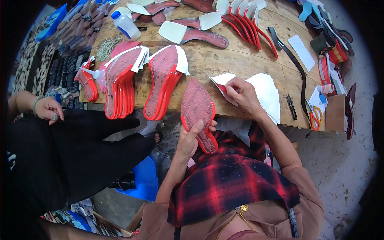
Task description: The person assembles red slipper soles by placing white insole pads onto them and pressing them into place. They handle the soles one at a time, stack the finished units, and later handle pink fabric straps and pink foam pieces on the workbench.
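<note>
My left hand [189, 139] grips a pointed shoe insole [197, 102] by its narrow heel end, just off the table's front edge. Its face is reddish with a mottled pattern, and a glossy red strip runs along its rim. Above the table edge, my right hand [243, 95] pinches a thin pointed piece [218, 81], white with some red showing near the fingers. Right beside that hand lies a fanned stack of white pieces [267, 94]. To the left of the held insole stand two stacks of similar red-edged insoles [162, 78] [122, 82] with white toe pieces.
A white bottle with a blue cap [126, 26] stands at the table's back left. More insoles [206, 38] lie along the back. Orange-handled scissors [315, 118] and a black utility knife [291, 107] are at the right. Another person's hand [49, 109] is at left.
</note>
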Motion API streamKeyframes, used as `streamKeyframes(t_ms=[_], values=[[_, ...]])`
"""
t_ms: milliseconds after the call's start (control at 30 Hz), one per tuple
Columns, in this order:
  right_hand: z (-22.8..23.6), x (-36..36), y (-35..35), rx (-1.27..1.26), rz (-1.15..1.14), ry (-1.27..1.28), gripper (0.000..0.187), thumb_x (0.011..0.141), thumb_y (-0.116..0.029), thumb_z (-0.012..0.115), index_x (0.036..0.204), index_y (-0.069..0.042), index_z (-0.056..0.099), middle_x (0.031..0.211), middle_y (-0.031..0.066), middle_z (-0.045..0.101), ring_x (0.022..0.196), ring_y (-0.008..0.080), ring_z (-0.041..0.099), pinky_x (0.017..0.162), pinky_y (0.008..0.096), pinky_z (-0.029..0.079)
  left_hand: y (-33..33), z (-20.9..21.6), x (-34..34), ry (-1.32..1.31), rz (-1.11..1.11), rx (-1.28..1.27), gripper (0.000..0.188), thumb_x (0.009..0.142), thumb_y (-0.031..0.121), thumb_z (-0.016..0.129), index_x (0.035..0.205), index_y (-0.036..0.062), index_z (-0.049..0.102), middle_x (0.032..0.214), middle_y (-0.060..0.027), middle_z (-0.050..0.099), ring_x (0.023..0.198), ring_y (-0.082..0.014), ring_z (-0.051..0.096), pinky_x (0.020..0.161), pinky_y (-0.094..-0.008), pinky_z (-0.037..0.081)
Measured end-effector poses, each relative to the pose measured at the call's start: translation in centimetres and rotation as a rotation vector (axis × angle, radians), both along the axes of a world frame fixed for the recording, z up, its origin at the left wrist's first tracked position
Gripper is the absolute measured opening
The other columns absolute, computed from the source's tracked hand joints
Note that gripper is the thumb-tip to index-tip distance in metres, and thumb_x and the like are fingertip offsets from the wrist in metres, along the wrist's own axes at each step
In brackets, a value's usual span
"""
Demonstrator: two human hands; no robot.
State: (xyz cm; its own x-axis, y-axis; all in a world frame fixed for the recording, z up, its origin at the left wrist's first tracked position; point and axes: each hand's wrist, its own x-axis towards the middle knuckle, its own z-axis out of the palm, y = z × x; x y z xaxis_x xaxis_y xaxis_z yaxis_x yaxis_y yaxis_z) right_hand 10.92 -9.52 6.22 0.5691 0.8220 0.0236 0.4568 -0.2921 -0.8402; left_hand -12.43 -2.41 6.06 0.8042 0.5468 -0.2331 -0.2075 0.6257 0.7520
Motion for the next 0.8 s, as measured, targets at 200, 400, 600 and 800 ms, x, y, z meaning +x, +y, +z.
streamKeyframes(t_ms=[200, 400, 600, 800], values=[[-1.2, 1.7, 1.2, 0.068, 0.243, -0.141, 0.017, 0.085, -0.016, 0.062, 0.089, 0.0, 0.065, 0.087, 0.0139, 0.059, 0.081, 0.0253, 0.059, 0.075, 0.0344, 0.048, -0.1, 0.2, 4.6, 0.01, -0.105, 0.154, 0.047, 0.095, 0.026, 0.061, 0.131, -0.0008, 0.049, 0.119, -0.0127, 0.063, 0.108, -0.0227, 0.061, 0.099, -0.0377, 0.047], [-1.2, 4.9, 0.9, 0.383, -0.101, 0.154, 0.015, 0.089, -0.012, 0.06, 0.09, 0.003, 0.063, 0.09, 0.0093, 0.06, 0.082, 0.0175, 0.058, 0.076, 0.031, 0.047, 0.6, -1.6, 6.6, -0.1, 0.003, -0.194, 0.046, 0.097, 0.029, 0.06, 0.134, 0.0035, 0.049, 0.126, -0.0065, 0.059, 0.113, -0.0174, 0.057, 0.102, -0.0363, 0.043], [6.7, 1.7, -1.9, 0.493, -0.037, -0.624, 0.012, 0.086, -0.004, 0.064, 0.098, -0.002, 0.063, 0.106, 0.0139, 0.066, 0.096, 0.0287, 0.066, 0.084, 0.0367, 0.054, 1.5, -1.3, 6.6, -0.093, -0.116, -0.032, 0.043, 0.096, 0.029, 0.063, 0.129, 0.0027, 0.053, 0.123, -0.006, 0.06, 0.108, -0.0161, 0.058, 0.093, -0.0337, 0.047], [6.4, -2.9, -6.0, 0.448, -0.144, -0.082, 0.029, 0.085, -0.015, 0.07, 0.109, -0.002, 0.061, 0.121, 0.014, 0.061, 0.116, 0.0237, 0.058, 0.1, 0.0391, 0.045, 0.6, 1.8, 5.2, -0.062, -0.185, 0.031, 0.049, 0.092, 0.03, 0.069, 0.124, -0.003, 0.054, 0.104, -0.0124, 0.067, 0.086, -0.019, 0.065, 0.078, -0.0307, 0.053]])
